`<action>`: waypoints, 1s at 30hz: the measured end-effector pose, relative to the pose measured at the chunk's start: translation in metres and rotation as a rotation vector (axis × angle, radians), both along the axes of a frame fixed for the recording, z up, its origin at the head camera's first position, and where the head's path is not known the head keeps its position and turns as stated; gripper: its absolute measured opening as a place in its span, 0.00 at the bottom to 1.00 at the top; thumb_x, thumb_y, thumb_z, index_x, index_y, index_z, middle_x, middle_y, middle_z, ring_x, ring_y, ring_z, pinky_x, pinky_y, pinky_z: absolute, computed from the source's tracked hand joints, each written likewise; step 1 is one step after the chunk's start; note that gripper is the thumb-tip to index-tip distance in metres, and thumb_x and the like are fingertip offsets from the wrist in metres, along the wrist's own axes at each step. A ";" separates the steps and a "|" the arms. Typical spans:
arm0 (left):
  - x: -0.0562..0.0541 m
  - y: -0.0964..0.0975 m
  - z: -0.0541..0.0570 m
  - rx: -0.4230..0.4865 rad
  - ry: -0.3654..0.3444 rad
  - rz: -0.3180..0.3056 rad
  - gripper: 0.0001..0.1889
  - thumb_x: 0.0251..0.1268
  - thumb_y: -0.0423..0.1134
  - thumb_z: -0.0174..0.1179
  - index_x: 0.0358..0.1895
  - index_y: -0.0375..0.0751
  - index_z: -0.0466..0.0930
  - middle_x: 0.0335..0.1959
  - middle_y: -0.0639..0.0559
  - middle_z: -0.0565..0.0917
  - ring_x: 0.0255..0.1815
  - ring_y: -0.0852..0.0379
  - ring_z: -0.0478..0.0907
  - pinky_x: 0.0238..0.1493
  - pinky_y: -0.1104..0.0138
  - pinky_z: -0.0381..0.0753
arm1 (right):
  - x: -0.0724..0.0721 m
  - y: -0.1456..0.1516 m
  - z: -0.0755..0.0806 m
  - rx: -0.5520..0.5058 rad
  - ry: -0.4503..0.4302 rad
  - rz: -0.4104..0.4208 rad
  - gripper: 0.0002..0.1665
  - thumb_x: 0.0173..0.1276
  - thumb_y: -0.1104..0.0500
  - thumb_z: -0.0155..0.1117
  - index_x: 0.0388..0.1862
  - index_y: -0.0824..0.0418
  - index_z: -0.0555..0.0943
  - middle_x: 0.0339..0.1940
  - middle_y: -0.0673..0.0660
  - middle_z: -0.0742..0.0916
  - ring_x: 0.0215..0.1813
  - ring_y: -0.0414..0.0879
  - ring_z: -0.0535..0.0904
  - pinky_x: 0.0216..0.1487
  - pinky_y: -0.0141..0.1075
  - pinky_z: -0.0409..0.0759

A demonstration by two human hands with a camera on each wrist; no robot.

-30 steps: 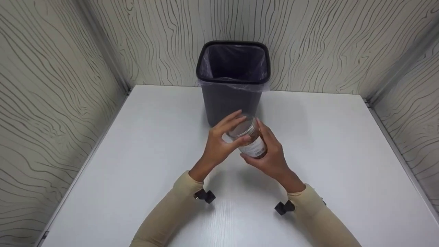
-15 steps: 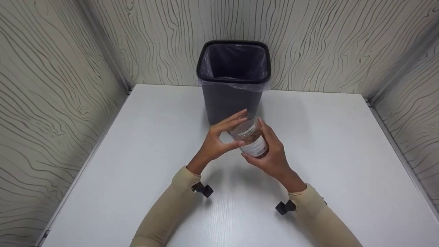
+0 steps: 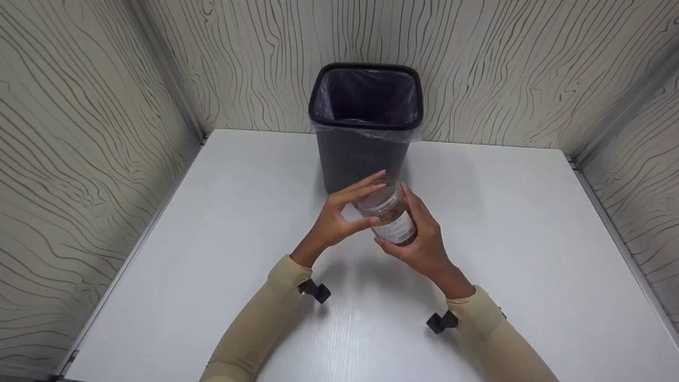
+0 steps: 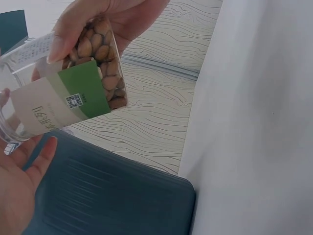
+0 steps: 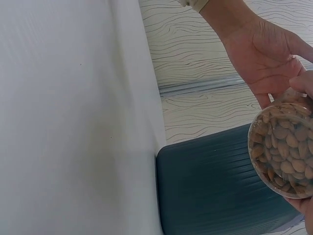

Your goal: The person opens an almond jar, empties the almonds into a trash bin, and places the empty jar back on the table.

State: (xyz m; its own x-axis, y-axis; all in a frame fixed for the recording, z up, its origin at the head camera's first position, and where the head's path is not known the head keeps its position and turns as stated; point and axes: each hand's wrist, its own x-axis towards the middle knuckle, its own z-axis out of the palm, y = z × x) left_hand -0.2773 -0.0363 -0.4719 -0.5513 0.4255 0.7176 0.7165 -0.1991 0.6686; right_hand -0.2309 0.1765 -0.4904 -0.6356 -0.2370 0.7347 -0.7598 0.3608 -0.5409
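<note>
A clear jar of almonds (image 3: 395, 227) is held tilted above the white table in the head view, its top toward the left hand. My right hand (image 3: 424, 244) grips the jar's lower body, thumb near the label. My left hand (image 3: 331, 223) curls its thumb and fingers round the clear top end. The left wrist view shows the jar's green and white label (image 4: 68, 98) and almonds (image 4: 90, 46) packed at the bottom end. Seen from the right wrist, the round base of the jar (image 5: 286, 147) faces the camera, with part of the right hand cut off by the frame edge.
A dark waste bin (image 3: 363, 159) lined with a clear bag stands just beyond the hands, against the patterned back wall (image 3: 254, 69). Similar panels enclose the white tabletop (image 3: 504, 212) on both sides. Each wrist carries a small black camera mount (image 3: 318, 291).
Both hands stay on the jar. The left hand has shifted slightly on its top end, with its forearm a little up and left, and more almonds show. The bin stays put.
</note>
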 end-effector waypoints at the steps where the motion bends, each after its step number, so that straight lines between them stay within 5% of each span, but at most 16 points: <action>1: 0.000 0.000 0.000 -0.001 0.000 0.000 0.30 0.66 0.45 0.71 0.67 0.34 0.76 0.76 0.45 0.68 0.77 0.43 0.63 0.74 0.50 0.64 | 0.000 0.000 0.000 0.000 -0.001 -0.001 0.65 0.46 0.63 0.86 0.79 0.68 0.59 0.72 0.62 0.74 0.65 0.52 0.75 0.66 0.34 0.72; 18: 0.004 0.001 0.002 0.007 -0.005 0.024 0.28 0.66 0.42 0.70 0.66 0.32 0.77 0.75 0.40 0.69 0.77 0.44 0.64 0.74 0.50 0.64 | 0.001 0.001 -0.002 0.010 -0.009 -0.013 0.65 0.46 0.62 0.87 0.79 0.67 0.59 0.73 0.61 0.73 0.66 0.52 0.74 0.66 0.34 0.72; 30: 0.007 0.004 0.004 0.014 0.004 0.095 0.26 0.65 0.39 0.71 0.66 0.37 0.79 0.74 0.45 0.71 0.75 0.46 0.67 0.73 0.51 0.66 | 0.001 0.001 0.000 0.008 -0.008 -0.023 0.65 0.46 0.62 0.87 0.79 0.68 0.59 0.72 0.62 0.74 0.66 0.52 0.75 0.66 0.33 0.72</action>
